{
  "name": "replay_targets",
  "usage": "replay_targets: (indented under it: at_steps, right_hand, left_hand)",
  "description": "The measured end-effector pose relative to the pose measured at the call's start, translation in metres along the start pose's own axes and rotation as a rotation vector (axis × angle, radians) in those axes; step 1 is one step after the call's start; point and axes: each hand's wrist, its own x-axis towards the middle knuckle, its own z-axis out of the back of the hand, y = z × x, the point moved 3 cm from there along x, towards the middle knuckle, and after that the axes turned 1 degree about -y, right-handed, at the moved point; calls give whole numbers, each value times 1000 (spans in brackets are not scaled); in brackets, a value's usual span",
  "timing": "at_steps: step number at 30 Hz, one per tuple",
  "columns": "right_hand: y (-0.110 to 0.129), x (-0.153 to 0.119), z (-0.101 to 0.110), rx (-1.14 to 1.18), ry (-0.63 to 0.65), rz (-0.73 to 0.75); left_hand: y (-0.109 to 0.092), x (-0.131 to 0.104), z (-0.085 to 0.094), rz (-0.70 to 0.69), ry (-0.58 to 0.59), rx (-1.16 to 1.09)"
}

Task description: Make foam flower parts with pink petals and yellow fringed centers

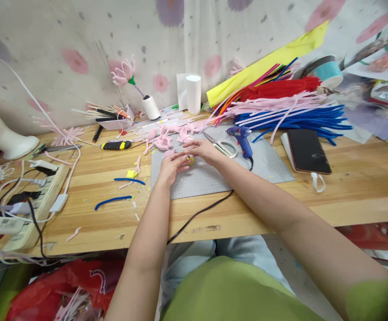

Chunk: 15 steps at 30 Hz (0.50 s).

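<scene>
Over the grey cutting mat, my left hand and my right hand meet with fingertips together. Their fingers are closed in a pinch, and what they grip is mostly hidden. A small yellow curved piece shows between the hands, just under the right fingers. Fuzzy pink petal shapes made of pipe cleaner lie right behind them. To the right of my right hand are scissors and a blue glue gun, its black cord running toward the table's front edge.
Pink, red and blue pipe cleaners are heaped at the back right, near a phone. A pink flower stands in a white spool. A yellow-black cutter and blue pipe cleaner pieces lie left; a power strip sits far left.
</scene>
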Motion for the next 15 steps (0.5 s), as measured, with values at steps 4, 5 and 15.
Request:
replay_targets:
  at_steps: [4, 5, 15]
  right_hand:
    - [-1, -1, -2, 46, 8, -23]
    - [-1, -1, -2, 51, 7, -26]
    - [-6, 0, -3, 105, 45, -82]
  left_hand:
    - [0, 1, 0, -15, -32, 21]
    - [0, 1, 0, -17, -30, 21]
    - [-1, 1, 1, -61, -41, 13]
